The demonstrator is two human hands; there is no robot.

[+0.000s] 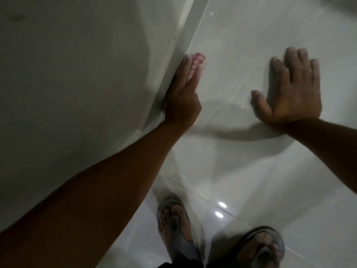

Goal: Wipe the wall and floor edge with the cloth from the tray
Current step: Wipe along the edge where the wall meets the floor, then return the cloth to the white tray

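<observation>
1. One hand works: left hand (182, 97), fingers together, presses pink-white cloth (197, 59) against skirting (173, 60), frame centre-left.
2. Right hand (289, 89) splayed flat on floor (251, 171), holding nothing.
3. Wiping appears mid-course; remaining extent unclear; tray unseen.

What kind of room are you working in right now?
Probably an indoor tiled room, maybe a hallway or bathroom; I can't tell which. Glossy pale floor tiles reflect ceiling lights, a tiled skirting runs along a plain painted wall, and the person wears sandals.
</observation>
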